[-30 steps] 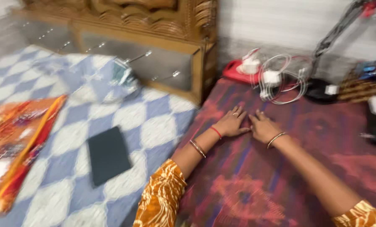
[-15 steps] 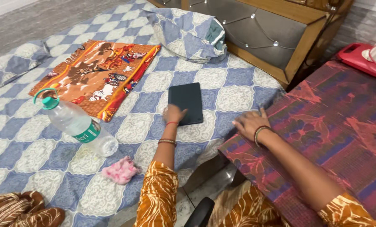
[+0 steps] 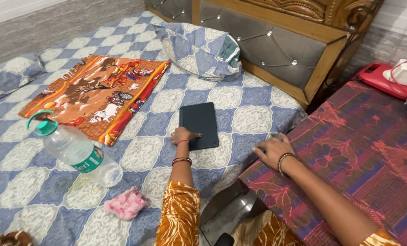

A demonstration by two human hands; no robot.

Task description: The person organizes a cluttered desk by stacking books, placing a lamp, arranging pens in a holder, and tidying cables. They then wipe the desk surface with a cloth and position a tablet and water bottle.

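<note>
Left hand (image 3: 183, 135) flat on tablet (image 3: 198, 125)

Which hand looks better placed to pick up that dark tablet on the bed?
Probably the left hand: its fingers already rest on the near corner of the dark tablet. The right hand lies apart on the patterned red cloth's edge.

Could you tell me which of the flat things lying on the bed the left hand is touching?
The dark tablet: the left hand rests on its near corner. The orange printed cloth lies apart to the left, untouched.
</note>
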